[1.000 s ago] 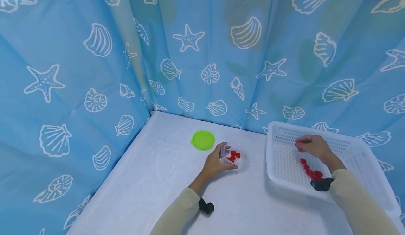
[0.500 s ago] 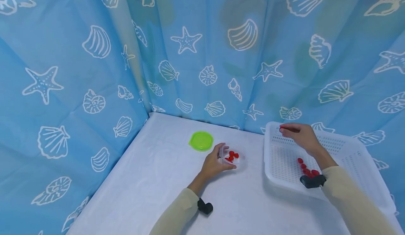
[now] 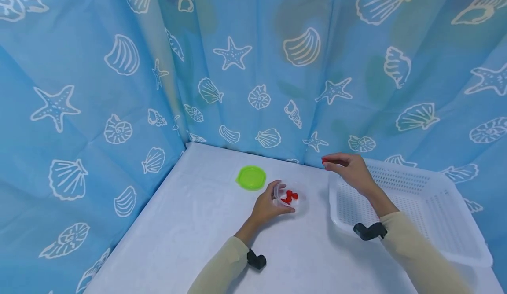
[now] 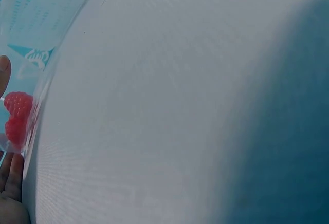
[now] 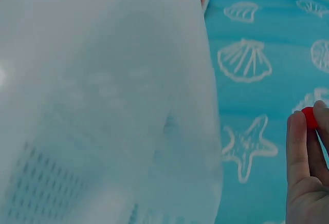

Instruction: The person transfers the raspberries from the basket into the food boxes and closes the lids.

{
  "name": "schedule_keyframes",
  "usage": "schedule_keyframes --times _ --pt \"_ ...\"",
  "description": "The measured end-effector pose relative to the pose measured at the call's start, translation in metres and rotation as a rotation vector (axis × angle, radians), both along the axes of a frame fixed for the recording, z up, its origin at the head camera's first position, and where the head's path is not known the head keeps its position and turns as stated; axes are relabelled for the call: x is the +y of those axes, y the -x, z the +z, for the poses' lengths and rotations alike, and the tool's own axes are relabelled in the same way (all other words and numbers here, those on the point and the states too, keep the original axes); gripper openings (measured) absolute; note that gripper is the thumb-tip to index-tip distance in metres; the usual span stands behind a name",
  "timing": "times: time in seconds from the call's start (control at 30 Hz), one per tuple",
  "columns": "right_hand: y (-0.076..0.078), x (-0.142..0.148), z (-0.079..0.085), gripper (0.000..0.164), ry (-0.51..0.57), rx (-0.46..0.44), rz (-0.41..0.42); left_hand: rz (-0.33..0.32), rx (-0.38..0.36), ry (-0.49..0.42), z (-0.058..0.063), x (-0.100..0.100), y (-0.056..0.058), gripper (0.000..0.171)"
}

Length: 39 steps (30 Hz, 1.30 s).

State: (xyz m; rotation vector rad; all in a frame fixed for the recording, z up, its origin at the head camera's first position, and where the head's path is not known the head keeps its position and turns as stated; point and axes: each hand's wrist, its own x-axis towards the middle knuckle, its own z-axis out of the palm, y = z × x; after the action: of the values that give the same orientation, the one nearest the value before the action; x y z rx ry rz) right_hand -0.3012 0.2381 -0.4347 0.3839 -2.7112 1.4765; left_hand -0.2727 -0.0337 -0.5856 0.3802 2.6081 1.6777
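Note:
A small clear plastic tub [image 3: 302,200] stays tipped slightly in my left hand [image 3: 264,207], thumb along the near side and fingers on the far side. Several red raspberries [image 3: 290,196] lie inside it; their bumpy skin shows through the tub wall in the left wrist view, where one raspberry [image 4: 18,105] is nearest. My right hand [image 3: 354,173] pinches a single raspberry [image 3: 324,160] between thumb and fingertips, raised over the left rim of the white basket [image 3: 461,214]. The right wrist view shows the same pinch. The basket's raspberries are hidden behind my right forearm.
A bright green lid [image 3: 251,178] lies on the white table [image 3: 190,223] behind and left of the tub. The perforated basket fills the right side. Blue curtains [image 3: 237,91] with white shell prints stand close behind and to the left of the table.
My right hand has lifted from inside the basket and moved left with the raspberry, past the basket's rim. My left hand and the tub have hardly moved.

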Motion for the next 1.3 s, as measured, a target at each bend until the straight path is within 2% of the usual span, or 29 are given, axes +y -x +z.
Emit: schedule_keyframes --times 0.13,0.27,0.53,0.93,1.13,1.3 --pt "-0.002 -0.019 -0.003 0.034 0.015 0.029 0.032 0.009 -0.017 0.008 0.0 0.0 -0.001 0.096" --pt "-0.004 -0.035 -0.007 0.032 0.016 0.006 0.051 0.019 -0.032 0.016 0.0 0.0 -0.002 0.097" --pt "-0.009 -0.056 -0.024 0.034 0.058 -0.09 0.061 -0.004 0.001 0.009 -0.002 -0.001 -0.003 0.098" --pt "-0.015 -0.076 -0.042 0.033 0.149 -0.309 0.035 -0.004 0.007 0.011 0.001 -0.001 -0.003 0.097" --pt "-0.015 -0.083 -0.046 0.035 0.081 -0.38 -0.013 -0.016 0.014 0.012 0.0 -0.002 -0.001 0.096" --pt "-0.013 -0.089 -0.05 0.03 0.012 -0.416 -0.011 -0.026 0.024 0.015 0.0 -0.002 0.001 0.096"
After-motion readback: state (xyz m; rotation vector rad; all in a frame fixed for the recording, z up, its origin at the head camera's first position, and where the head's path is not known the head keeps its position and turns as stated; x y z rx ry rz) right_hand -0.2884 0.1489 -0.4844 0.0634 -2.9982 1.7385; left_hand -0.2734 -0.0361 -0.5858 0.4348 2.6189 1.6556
